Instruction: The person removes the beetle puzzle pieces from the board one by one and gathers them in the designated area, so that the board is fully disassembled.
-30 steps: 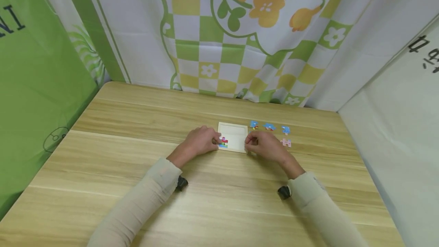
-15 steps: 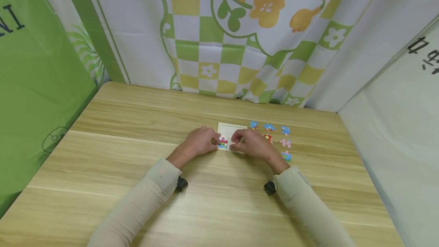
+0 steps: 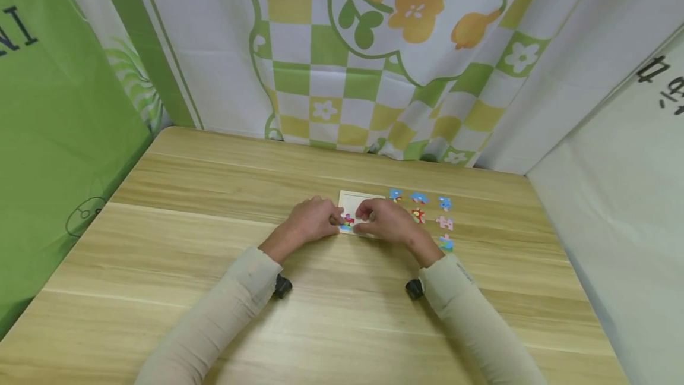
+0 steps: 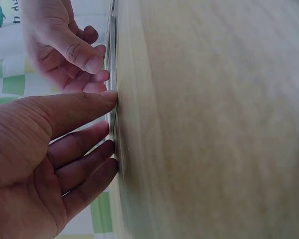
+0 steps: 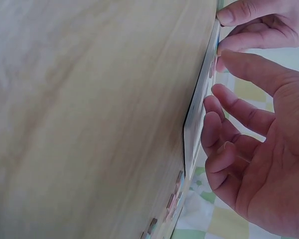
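Observation:
A small pale wooden puzzle tray (image 3: 363, 195) lies flat on the table. My left hand (image 3: 312, 218) pinches its left edge, thumb at the near side; in the left wrist view the left thumb (image 4: 102, 102) presses at the tray's thin edge. In the tray's lower left corner sits a colourful jigsaw piece (image 3: 349, 220) in red, blue and green. My right hand (image 3: 392, 221) hovers over the tray's right half, its thumb and index finger apart beside that piece. In the right wrist view the right hand (image 5: 259, 134) shows nothing between thumb and index finger; its other fingers are bent.
Right of the tray lie several loose jigsaw pieces, among them a blue one (image 3: 419, 198), a red one (image 3: 418, 215), a pink one (image 3: 445, 223) and a blue-green one (image 3: 446, 243). The right hand covers part of that area. A patterned curtain (image 3: 342, 106) hangs behind the table (image 3: 342, 325).
My right hand has moved left from the tray's right edge to over the tray, beside the piece, uncovering the red and blue-green pieces. The left hand has stayed at the tray.

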A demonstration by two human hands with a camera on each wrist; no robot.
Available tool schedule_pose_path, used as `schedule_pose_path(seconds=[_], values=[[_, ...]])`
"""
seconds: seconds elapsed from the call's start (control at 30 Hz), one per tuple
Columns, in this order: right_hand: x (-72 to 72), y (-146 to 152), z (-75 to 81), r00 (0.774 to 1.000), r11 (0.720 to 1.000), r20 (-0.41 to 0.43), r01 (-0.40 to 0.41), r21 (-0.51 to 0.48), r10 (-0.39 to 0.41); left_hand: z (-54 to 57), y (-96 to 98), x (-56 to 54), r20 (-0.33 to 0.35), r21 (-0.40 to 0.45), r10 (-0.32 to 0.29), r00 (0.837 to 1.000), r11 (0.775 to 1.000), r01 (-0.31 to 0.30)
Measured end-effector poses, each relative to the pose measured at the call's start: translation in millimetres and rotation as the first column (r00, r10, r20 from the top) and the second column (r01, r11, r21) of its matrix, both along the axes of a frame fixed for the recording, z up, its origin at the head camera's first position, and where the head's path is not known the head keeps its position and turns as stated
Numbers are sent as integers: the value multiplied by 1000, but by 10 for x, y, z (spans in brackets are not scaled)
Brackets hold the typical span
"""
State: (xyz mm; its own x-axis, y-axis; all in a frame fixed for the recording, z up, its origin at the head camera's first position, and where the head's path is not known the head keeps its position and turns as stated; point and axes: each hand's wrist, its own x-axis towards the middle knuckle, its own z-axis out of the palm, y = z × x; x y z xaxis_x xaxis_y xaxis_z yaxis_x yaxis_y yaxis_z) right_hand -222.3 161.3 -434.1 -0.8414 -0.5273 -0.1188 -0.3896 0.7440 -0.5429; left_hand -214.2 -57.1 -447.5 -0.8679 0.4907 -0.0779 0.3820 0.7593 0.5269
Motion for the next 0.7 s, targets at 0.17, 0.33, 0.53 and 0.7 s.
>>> schedule_pose_path(seconds=[0.17,0.33,0.53,0.7], values=[[-11,-32,-29,1000,1000,-5,-8,7,8,1,-6,-3,-4,0,-7,1000,1000,7],[-14,-54,-32,998,999,-39,-50,14,50,-16,-10,-15,-6,2,-13,1000,1000,13],[-11,-75,-17,997,998,-52,-55,39,57,-9,-1,-17,-46,-25,-27,999,999,26],[-11,-99,-17,998,999,-36,-40,33,41,7,10,-10,-68,-57,-39,997,998,36]])
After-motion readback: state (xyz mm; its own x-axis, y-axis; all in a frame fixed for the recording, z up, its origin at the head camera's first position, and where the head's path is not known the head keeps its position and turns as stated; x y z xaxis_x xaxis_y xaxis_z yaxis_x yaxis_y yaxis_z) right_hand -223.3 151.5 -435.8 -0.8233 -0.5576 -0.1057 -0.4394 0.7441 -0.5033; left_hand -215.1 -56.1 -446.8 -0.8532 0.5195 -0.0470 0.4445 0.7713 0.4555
